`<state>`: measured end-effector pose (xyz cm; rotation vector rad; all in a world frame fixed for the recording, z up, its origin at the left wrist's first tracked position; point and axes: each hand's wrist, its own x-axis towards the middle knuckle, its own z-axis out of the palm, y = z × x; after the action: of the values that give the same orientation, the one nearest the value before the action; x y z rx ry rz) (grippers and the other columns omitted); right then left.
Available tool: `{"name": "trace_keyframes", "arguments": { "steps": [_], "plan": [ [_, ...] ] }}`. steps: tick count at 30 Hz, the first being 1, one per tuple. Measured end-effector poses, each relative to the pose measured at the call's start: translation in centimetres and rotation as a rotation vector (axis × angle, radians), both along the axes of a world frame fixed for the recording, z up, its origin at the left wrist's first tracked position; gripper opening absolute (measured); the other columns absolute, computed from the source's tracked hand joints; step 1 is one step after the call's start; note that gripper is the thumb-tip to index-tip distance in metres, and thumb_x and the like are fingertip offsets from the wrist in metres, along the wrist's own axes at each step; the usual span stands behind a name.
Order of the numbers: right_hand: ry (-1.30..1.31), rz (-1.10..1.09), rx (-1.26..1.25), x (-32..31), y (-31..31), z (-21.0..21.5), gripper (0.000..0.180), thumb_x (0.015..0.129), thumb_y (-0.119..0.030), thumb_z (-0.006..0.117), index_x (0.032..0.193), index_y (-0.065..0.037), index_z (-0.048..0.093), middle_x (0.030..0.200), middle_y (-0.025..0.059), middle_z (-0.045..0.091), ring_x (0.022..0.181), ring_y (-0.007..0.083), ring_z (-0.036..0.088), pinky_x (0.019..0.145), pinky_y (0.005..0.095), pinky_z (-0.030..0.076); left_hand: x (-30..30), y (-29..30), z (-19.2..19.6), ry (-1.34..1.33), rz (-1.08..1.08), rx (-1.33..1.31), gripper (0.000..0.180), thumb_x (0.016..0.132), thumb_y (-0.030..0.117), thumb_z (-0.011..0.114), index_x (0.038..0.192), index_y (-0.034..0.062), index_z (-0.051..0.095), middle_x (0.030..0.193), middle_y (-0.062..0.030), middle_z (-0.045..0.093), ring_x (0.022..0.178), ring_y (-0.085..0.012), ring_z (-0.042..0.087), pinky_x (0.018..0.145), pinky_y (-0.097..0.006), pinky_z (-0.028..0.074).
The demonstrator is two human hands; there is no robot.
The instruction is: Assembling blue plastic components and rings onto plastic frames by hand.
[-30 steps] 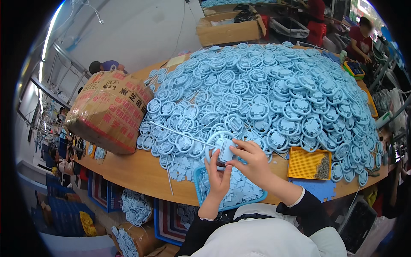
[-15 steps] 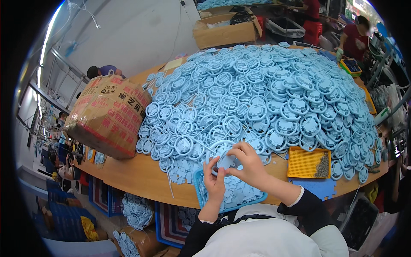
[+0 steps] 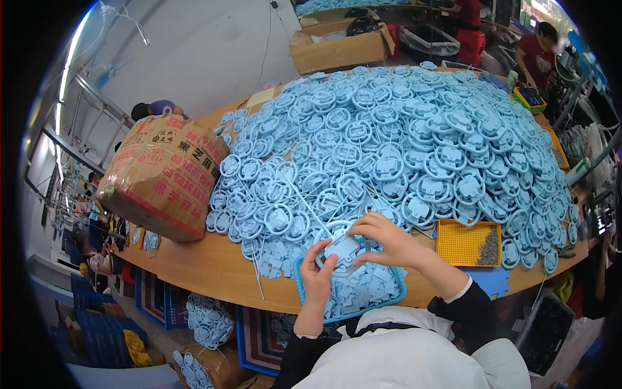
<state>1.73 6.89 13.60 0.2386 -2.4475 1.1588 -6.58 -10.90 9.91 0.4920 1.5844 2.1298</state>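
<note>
A light-blue plastic ring part with a flat plate in its middle (image 3: 342,249) is held in both hands above a blue basket (image 3: 402,295). A long thin stick runs up from its far side. My left hand (image 3: 317,280) grips the part's left edge, thumb on top and fingers curled around the rim. My right hand (image 3: 389,243) has thumb and fingers closed about its right edge. Small flat light-blue plates (image 3: 363,289) fill the basket under the hands; more plates (image 3: 271,259) lie loose on the table to its left.
A large heap of similar ring parts (image 3: 389,136) covers most of the wooden table (image 3: 188,266). A brown carton (image 3: 162,178) stands on the left. A yellow tray (image 3: 447,262) with small metal pieces sits at right, near a blue foam mat (image 3: 492,281). Other people work farther off.
The ring part has turned so its face and middle plate show more plainly. My right thumb and fingers have spread farther apart along its edge; my left hand has shifted slightly down-left.
</note>
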Motion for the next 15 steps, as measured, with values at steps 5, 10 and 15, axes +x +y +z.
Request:
{"name": "trace_keyframes", "arguments": {
  "steps": [5,10,15],
  "plan": [
    [0.026,0.052,-0.071,0.3,1.0,-0.3,0.033,0.068,-0.017,0.072,0.097,-0.005,0.062,0.094,0.0069,0.059,0.090,0.0233,0.053,0.076,0.0330,0.044,-0.1,-0.3,0.4,0.069,-0.110,-0.032,0.039,0.071,0.001,0.068,0.108,-0.0005,0.056,0.099,-0.0027,0.050,0.083,-0.0081,0.051,0.069,-0.020,0.042],
    [0.002,0.072,-0.053,0.6,1.3,-0.1,0.030,0.068,-0.015,0.072,0.095,-0.004,0.062,0.092,0.0083,0.061,0.087,0.0241,0.056,0.075,0.0331,0.045,-0.3,-0.6,0.4,0.132,-0.213,-0.052,0.050,0.064,-0.001,0.073,0.110,0.0010,0.054,0.102,-0.0045,0.049,0.091,-0.0114,0.053,0.071,-0.021,0.045],
    [0.009,0.083,0.015,1.0,1.3,-0.3,0.029,0.071,-0.017,0.069,0.095,-0.002,0.061,0.091,0.0100,0.061,0.084,0.0260,0.058,0.073,0.0332,0.046,-0.6,-0.6,0.4,0.229,-0.230,-0.170,0.048,0.063,0.000,0.073,0.107,0.0021,0.056,0.099,-0.0028,0.051,0.091,-0.0121,0.053,0.072,-0.022,0.045]
  ]
}}
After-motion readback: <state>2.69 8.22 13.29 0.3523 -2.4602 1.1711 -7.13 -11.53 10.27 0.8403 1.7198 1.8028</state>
